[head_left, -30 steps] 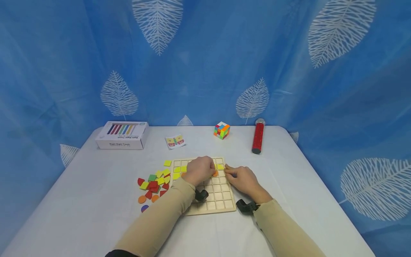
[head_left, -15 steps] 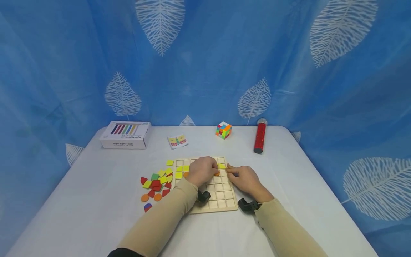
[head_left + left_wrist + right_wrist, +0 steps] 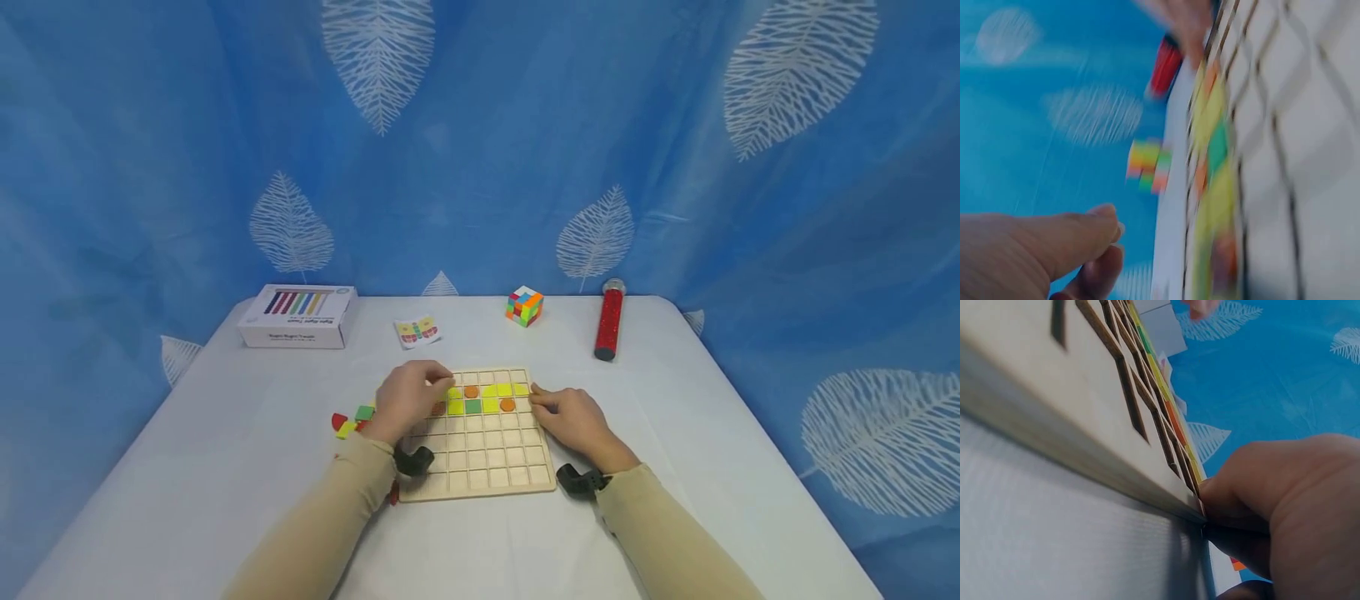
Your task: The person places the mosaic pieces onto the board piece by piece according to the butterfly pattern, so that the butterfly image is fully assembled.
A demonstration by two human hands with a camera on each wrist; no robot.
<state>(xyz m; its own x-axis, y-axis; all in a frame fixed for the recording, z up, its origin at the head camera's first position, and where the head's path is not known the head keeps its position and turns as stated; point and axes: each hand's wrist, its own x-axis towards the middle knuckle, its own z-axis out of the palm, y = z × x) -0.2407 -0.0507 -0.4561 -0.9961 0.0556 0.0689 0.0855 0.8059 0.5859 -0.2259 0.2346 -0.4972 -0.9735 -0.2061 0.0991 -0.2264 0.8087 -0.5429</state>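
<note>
A wooden grid board point(image 3: 487, 458) lies on the white table. Its upper rows hold yellow tiles point(image 3: 505, 390), a green square point(image 3: 472, 407) and orange discs point(image 3: 507, 405). My left hand point(image 3: 408, 400) hovers over the board's left side, covering part of it; in the left wrist view its thumb and bent fingers point(image 3: 1094, 228) come close together with nothing between them. At the upper right corner, my right hand point(image 3: 573, 421) pinches the board's edge. The right wrist view shows the thumb point(image 3: 1222, 484) on the rim point(image 3: 1116, 469) there.
Loose tiles point(image 3: 347, 429) lie left of the board, partly hidden by my left hand and sleeve. Farther back are a white box point(image 3: 296, 325), a small butterfly picture card point(image 3: 417, 332), a puzzle cube point(image 3: 524, 306) and a red glittery tube point(image 3: 609, 321). A blue curtain point(image 3: 487, 167) hangs behind.
My left hand has left the orange disc on the board's right part and moved left, uncovering the middle tiles. My right hand keeps its hold on the board's corner.
</note>
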